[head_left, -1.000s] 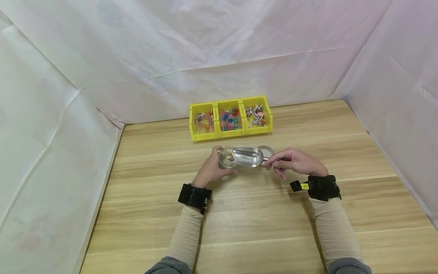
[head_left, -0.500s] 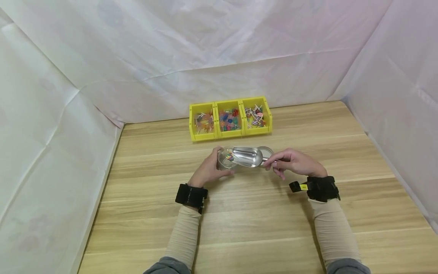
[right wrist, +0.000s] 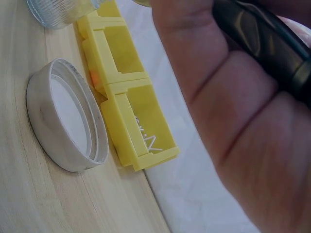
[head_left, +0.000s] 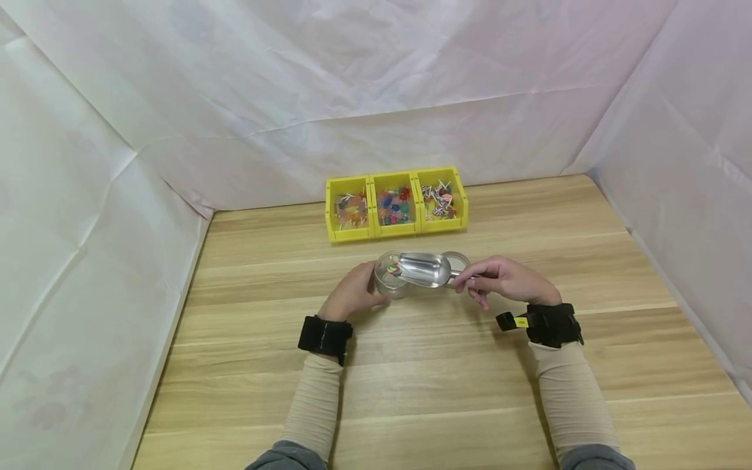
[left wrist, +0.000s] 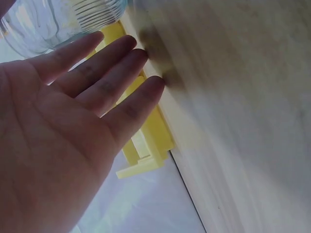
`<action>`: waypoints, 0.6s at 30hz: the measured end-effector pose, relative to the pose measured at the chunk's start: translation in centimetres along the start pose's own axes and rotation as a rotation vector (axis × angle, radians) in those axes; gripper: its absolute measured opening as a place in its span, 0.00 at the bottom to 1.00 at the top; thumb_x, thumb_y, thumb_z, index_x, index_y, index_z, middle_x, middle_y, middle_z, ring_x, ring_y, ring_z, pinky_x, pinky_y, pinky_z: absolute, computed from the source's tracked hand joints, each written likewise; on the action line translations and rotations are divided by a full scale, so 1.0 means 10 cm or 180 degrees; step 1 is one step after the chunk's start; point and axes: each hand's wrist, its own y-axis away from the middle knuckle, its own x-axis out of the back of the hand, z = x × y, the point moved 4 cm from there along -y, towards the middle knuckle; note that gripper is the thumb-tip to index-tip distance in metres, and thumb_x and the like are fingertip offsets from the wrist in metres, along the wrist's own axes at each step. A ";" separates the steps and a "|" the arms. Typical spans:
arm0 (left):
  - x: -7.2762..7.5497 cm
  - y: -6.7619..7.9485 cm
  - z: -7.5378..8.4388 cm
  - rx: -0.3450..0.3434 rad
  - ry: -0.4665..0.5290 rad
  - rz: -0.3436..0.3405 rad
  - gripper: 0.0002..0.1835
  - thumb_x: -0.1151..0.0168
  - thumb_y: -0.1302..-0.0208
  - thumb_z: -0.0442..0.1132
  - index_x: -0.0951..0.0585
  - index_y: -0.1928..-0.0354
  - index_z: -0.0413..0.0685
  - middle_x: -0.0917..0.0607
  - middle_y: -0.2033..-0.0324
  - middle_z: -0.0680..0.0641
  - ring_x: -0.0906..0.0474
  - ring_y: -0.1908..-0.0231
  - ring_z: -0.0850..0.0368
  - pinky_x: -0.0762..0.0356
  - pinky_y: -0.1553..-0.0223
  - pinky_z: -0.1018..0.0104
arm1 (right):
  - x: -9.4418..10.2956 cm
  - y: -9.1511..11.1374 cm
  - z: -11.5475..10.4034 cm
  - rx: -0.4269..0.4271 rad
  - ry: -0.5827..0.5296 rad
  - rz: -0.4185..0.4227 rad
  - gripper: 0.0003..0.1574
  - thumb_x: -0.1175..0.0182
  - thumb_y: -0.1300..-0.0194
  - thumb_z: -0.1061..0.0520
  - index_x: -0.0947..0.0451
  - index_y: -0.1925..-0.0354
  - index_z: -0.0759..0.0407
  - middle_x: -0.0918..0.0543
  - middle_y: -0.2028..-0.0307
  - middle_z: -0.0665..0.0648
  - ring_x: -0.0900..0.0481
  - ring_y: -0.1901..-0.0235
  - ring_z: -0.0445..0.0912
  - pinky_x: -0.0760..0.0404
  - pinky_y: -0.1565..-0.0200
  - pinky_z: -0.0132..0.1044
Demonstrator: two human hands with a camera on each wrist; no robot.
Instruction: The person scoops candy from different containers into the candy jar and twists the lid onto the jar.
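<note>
My right hand [head_left: 508, 279] grips a metal scoop [head_left: 424, 269] by its handle. The scoop's tip points left over the mouth of a clear glass jar [head_left: 392, 288], where a small swirl-coloured candy [head_left: 394, 268] shows. In the right wrist view the dark, shiny handle [right wrist: 265, 36] crosses my palm. My left hand [head_left: 350, 292] stands at the jar's left side. Its fingers are extended in the left wrist view, with the ribbed jar [left wrist: 63, 22] just beyond the fingertips. Partly behind the scoop lies a round lid [head_left: 458, 257], which rests inner side up in the right wrist view.
Behind the jar, three joined yellow bins [head_left: 396, 230] hold small lollipops and coloured candies. They stand on a wood-grain table [head_left: 440, 391]. White sheeting [head_left: 376, 98] rises along the back and both sides.
My left hand has drawn back to the left, its fingers loosening from round the jar and uncovering its side. The right hand and scoop stay almost still.
</note>
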 end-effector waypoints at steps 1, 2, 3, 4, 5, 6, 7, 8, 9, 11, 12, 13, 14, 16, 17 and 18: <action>0.00 0.00 0.00 0.0004 -0.0049 -0.0022 0.38 0.24 0.48 0.37 0.28 0.33 0.46 0.22 0.38 0.44 0.30 0.35 0.48 0.35 0.31 0.55 | 0.00 0.00 0.00 -0.0004 0.0003 0.0002 0.18 0.54 0.25 0.69 0.21 0.45 0.65 0.23 0.75 0.71 0.23 0.80 0.53 0.19 0.76 0.49; 0.00 0.01 0.00 0.0007 -0.0093 -0.0041 0.37 0.25 0.48 0.36 0.27 0.33 0.45 0.23 0.38 0.43 0.30 0.35 0.48 0.36 0.30 0.55 | 0.00 0.00 0.00 -0.0007 0.0022 0.0000 0.18 0.54 0.25 0.69 0.21 0.45 0.65 0.22 0.75 0.69 0.22 0.80 0.53 0.19 0.75 0.49; 0.00 0.01 0.01 0.0009 -0.0136 -0.0058 0.36 0.27 0.47 0.34 0.27 0.34 0.45 0.23 0.38 0.43 0.30 0.35 0.47 0.36 0.30 0.54 | 0.00 0.01 0.00 -0.0011 0.0034 0.0002 0.18 0.54 0.25 0.69 0.21 0.45 0.64 0.22 0.75 0.67 0.22 0.80 0.53 0.19 0.75 0.49; 0.01 0.02 0.01 0.0027 -0.0179 -0.0069 0.34 0.29 0.46 0.34 0.27 0.34 0.43 0.23 0.38 0.42 0.31 0.34 0.46 0.36 0.30 0.54 | 0.00 0.01 0.00 -0.0016 0.0042 0.0004 0.19 0.54 0.25 0.69 0.21 0.45 0.64 0.22 0.75 0.66 0.22 0.80 0.53 0.19 0.75 0.49; 0.01 0.02 0.01 0.0039 -0.0226 -0.0078 0.33 0.31 0.45 0.33 0.26 0.35 0.42 0.24 0.37 0.40 0.31 0.34 0.45 0.36 0.30 0.53 | 0.00 0.01 0.01 -0.0010 0.0053 0.0001 0.19 0.54 0.25 0.70 0.21 0.45 0.64 0.21 0.75 0.65 0.22 0.80 0.53 0.19 0.75 0.49; 0.01 0.03 0.01 0.0054 -0.0276 -0.0089 0.32 0.32 0.44 0.33 0.26 0.35 0.39 0.25 0.36 0.39 0.32 0.33 0.44 0.37 0.30 0.53 | 0.00 0.01 0.01 -0.0002 0.0068 -0.0001 0.19 0.54 0.25 0.70 0.21 0.45 0.64 0.21 0.75 0.65 0.22 0.80 0.53 0.19 0.75 0.49; 0.01 0.04 0.01 0.0074 -0.0320 -0.0101 0.31 0.34 0.43 0.33 0.27 0.35 0.37 0.26 0.35 0.38 0.33 0.32 0.43 0.38 0.29 0.53 | 0.00 0.01 0.01 -0.0011 0.0068 0.0004 0.19 0.54 0.25 0.69 0.21 0.45 0.64 0.21 0.75 0.64 0.22 0.80 0.53 0.19 0.75 0.49; 0.01 0.04 0.01 0.0087 -0.0360 -0.0106 0.31 0.35 0.43 0.33 0.27 0.35 0.35 0.27 0.35 0.37 0.34 0.32 0.42 0.38 0.29 0.52 | 0.00 0.01 0.01 0.0001 0.0063 0.0002 0.19 0.54 0.25 0.69 0.21 0.45 0.64 0.21 0.75 0.64 0.22 0.80 0.53 0.19 0.75 0.48; 0.01 0.04 0.01 0.0100 -0.0410 -0.0112 0.31 0.36 0.42 0.33 0.28 0.35 0.34 0.28 0.34 0.36 0.35 0.31 0.41 0.39 0.28 0.52 | 0.00 0.01 0.01 0.0023 0.0058 -0.0002 0.19 0.54 0.26 0.70 0.22 0.44 0.65 0.22 0.75 0.65 0.22 0.80 0.53 0.19 0.75 0.48; 0.01 0.05 0.02 0.0109 -0.0488 -0.0114 0.31 0.36 0.42 0.34 0.28 0.35 0.31 0.30 0.32 0.34 0.37 0.30 0.40 0.40 0.28 0.52 | 0.00 0.01 0.00 0.0036 0.0034 -0.0004 0.18 0.54 0.26 0.70 0.22 0.44 0.65 0.22 0.75 0.65 0.22 0.80 0.53 0.18 0.75 0.46; 0.01 0.05 0.02 0.0119 -0.0508 -0.0115 0.31 0.36 0.41 0.34 0.29 0.35 0.31 0.31 0.32 0.34 0.38 0.30 0.39 0.41 0.28 0.52 | 0.00 0.01 0.00 0.0041 0.0027 -0.0003 0.18 0.54 0.25 0.70 0.22 0.45 0.65 0.22 0.75 0.65 0.23 0.80 0.53 0.18 0.75 0.45; 0.01 0.05 0.02 0.0124 -0.0526 -0.0111 0.32 0.36 0.41 0.34 0.29 0.35 0.31 0.31 0.32 0.33 0.38 0.30 0.39 0.41 0.28 0.51 | 0.00 0.01 -0.01 0.0048 0.0020 -0.0004 0.18 0.54 0.25 0.70 0.22 0.45 0.65 0.22 0.75 0.65 0.23 0.80 0.53 0.18 0.75 0.44; 0.01 0.05 0.02 0.0132 -0.0548 -0.0112 0.32 0.36 0.41 0.34 0.29 0.35 0.31 0.32 0.32 0.33 0.38 0.30 0.39 0.41 0.27 0.51 | 0.00 0.01 -0.01 0.0044 0.0021 0.0003 0.18 0.54 0.26 0.70 0.22 0.45 0.65 0.22 0.75 0.65 0.23 0.80 0.53 0.18 0.75 0.43; 0.01 0.05 0.02 0.0143 -0.0577 -0.0104 0.32 0.36 0.42 0.34 0.29 0.35 0.31 0.32 0.31 0.33 0.39 0.30 0.39 0.41 0.27 0.51 | -0.01 0.01 -0.03 0.0019 0.0037 0.0018 0.18 0.54 0.25 0.69 0.21 0.45 0.65 0.22 0.76 0.64 0.22 0.80 0.53 0.18 0.75 0.43; 0.01 0.05 0.02 0.0156 -0.0590 -0.0103 0.32 0.35 0.42 0.34 0.29 0.35 0.31 0.33 0.31 0.33 0.39 0.29 0.39 0.42 0.27 0.51 | -0.01 0.01 -0.03 0.0010 0.0048 0.0028 0.18 0.54 0.25 0.69 0.21 0.45 0.66 0.21 0.76 0.64 0.22 0.80 0.53 0.17 0.74 0.43; 0.01 0.04 0.02 0.0174 -0.0605 -0.0110 0.33 0.35 0.43 0.34 0.29 0.34 0.32 0.33 0.31 0.33 0.39 0.29 0.39 0.42 0.27 0.52 | -0.01 0.01 -0.04 0.0014 0.0059 0.0034 0.18 0.54 0.25 0.69 0.22 0.45 0.67 0.21 0.76 0.64 0.22 0.80 0.53 0.17 0.75 0.44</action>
